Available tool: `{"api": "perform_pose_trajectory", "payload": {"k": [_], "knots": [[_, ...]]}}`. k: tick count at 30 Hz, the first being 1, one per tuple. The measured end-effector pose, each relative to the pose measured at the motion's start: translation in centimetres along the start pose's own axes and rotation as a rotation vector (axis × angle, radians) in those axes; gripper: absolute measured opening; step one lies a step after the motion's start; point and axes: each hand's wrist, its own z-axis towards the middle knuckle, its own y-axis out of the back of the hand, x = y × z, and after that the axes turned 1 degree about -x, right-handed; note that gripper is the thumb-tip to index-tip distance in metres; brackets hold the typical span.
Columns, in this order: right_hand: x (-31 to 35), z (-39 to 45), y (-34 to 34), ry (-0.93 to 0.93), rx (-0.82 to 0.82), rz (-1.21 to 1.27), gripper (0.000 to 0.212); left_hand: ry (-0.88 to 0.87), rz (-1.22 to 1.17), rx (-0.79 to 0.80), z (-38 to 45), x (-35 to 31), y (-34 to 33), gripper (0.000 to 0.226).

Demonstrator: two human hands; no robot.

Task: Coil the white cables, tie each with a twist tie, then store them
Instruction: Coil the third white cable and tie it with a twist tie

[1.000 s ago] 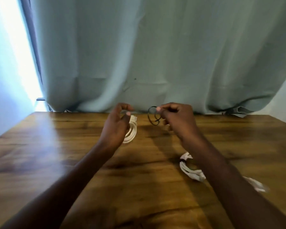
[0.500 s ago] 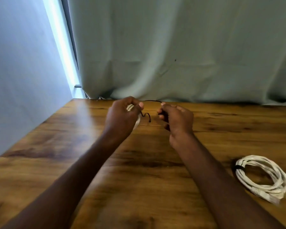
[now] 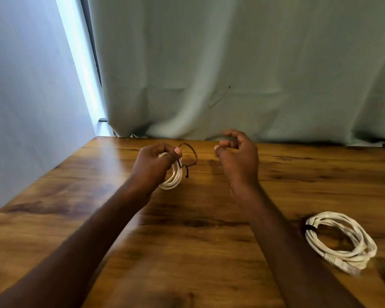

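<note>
Left hand [image 3: 152, 165] grips coil [image 3: 172, 177]; right hand [image 3: 238, 153] empty.

Wooden desk [image 3: 198, 241], brown grain with dark streaks, glossy glare at far left corner. Pale grey-green curtain [image 3: 242, 74] hangs behind the desk's far edge, folds bunched at the bottom, small dark speck mid-cloth. Plain bluish wall [image 3: 27, 96] on left, running along the desk's left edge. Bright strip of light [image 3: 85, 70] between wall and curtain, dark frame edge beside it.
</note>
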Motion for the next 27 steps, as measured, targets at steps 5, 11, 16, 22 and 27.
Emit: {"api": "perform_pose_trajectory", "payload": {"k": [5, 11, 16, 22, 27], "knots": [[0.5, -1.3, -0.4, 0.114, 0.178, -0.046, 0.017, -0.088, -0.015, 0.040, -0.7, -0.2, -1.0, 0.020], [0.4, -1.3, -0.8, -0.183, 0.338, -0.110, 0.046, -0.212, 0.086, 0.113, -0.7, 0.1, -2.2, 0.021], [0.7, 0.1, 0.2, -0.495, 0.324, 0.424, 0.017, -0.249, 0.090, 0.288, -1.4, -0.3, -3.2, 0.027], [0.5, 0.5, 0.7, -0.513, 0.299, 0.716, 0.027, -0.119, -0.034, 0.307, -2.0, -0.9, -3.6, 0.015], [1.3, 0.6, 1.1, -0.423, 0.393, 0.665, 0.013, 0.160, -0.216, 0.134, -1.7, -1.2, -2.0, 0.028]]}}
